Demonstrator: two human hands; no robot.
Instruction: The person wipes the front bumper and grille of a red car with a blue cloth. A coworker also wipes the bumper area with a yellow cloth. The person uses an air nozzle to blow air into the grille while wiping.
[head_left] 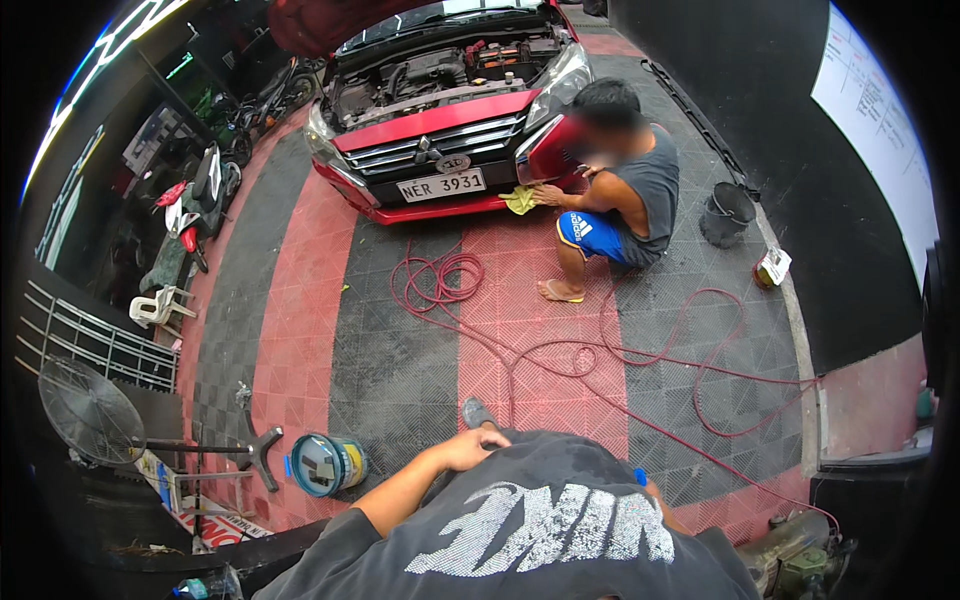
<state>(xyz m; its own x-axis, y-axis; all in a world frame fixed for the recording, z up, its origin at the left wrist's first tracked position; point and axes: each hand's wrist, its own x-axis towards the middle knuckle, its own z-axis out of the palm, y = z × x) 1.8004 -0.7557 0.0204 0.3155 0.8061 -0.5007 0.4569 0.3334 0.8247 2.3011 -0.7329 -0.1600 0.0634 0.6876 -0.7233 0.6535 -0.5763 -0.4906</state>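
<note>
My left hand [468, 449] rests low in front of my dark shirt, over my leg. It looks loosely open and holds nothing that I can see; the shirt partly covers the fingertips. Only a bit of my right arm shows at the shirt's right side, and my right hand is out of sight. Ahead stands a red car [440, 140] with its hood raised and the engine bay exposed. At its front corner squats another person [640, 190] in a grey sleeveless top and blue shorts. That person's hand presses a yellow-green cloth [520, 200] against the lower bumper.
A red hose [460, 275] lies coiled and looped across the tiled floor [390, 340]. By the right wall stand a black bucket [727, 213] and a small can [772, 268]. At left are a paint pail [330, 464], a fan [92, 410], a white plastic chair [160, 305] and motorbikes [190, 215].
</note>
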